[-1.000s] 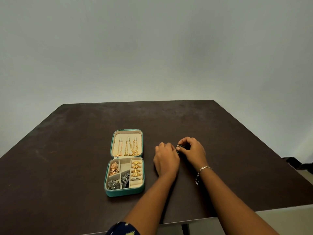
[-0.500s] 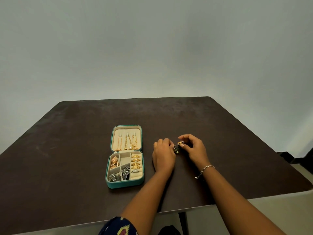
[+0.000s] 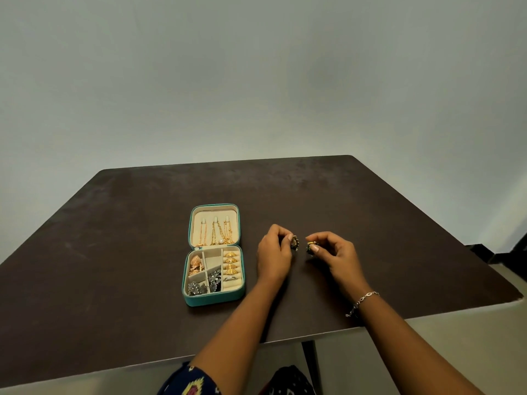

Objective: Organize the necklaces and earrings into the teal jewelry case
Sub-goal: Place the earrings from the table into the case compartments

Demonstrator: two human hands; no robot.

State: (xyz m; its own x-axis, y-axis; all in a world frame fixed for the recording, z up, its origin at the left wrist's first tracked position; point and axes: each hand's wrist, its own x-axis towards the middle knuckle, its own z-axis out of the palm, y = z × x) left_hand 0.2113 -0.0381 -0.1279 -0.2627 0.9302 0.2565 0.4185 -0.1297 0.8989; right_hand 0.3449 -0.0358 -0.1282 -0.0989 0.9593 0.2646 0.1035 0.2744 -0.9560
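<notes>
Slippage is the main hazard: the left hand pinches one small dark earring at its fingertips and the right hand pinches a second earring, both right of centre frame, just over the dark table; a loosened pinch could drop a piece where it would barely show. Which way either piece faces is too small to tell. The teal jewelry case lies open left of the hands, long axis running up the frame, necklaces in its upper half, compartments below.
</notes>
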